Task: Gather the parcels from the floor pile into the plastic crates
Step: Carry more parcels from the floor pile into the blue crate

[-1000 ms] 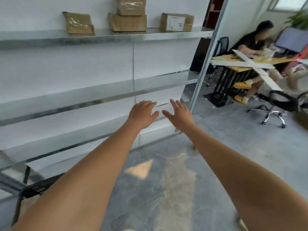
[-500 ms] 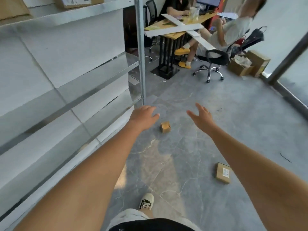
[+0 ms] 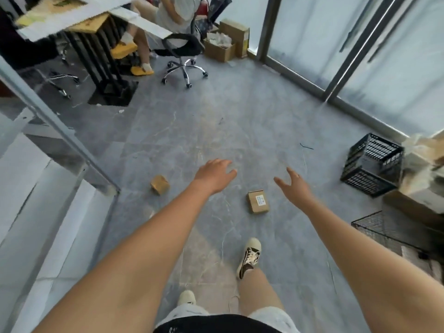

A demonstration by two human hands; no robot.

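Two brown cardboard parcels lie on the grey floor. A flat labelled parcel (image 3: 257,202) lies between my two hands, and a small cube-like parcel (image 3: 159,184) sits to the left near the shelf post. My left hand (image 3: 213,175) and my right hand (image 3: 292,187) are both stretched forward above the floor, fingers relaxed and holding nothing. A black plastic crate (image 3: 373,164) stands on its side at the right. A wire-mesh basket (image 3: 389,230) shows at the right edge.
A metal shelf rack (image 3: 55,131) runs along the left. Seated people, a desk (image 3: 79,22) and an office chair (image 3: 183,55) are at the back. Open cardboard boxes (image 3: 225,42) stand by the glass wall (image 3: 360,56). More cardboard boxes (image 3: 422,179) sit far right.
The view has swung right and down, from the shelves to the floor. Both parcels and the black crate have come into view. Both hands stay extended and empty.
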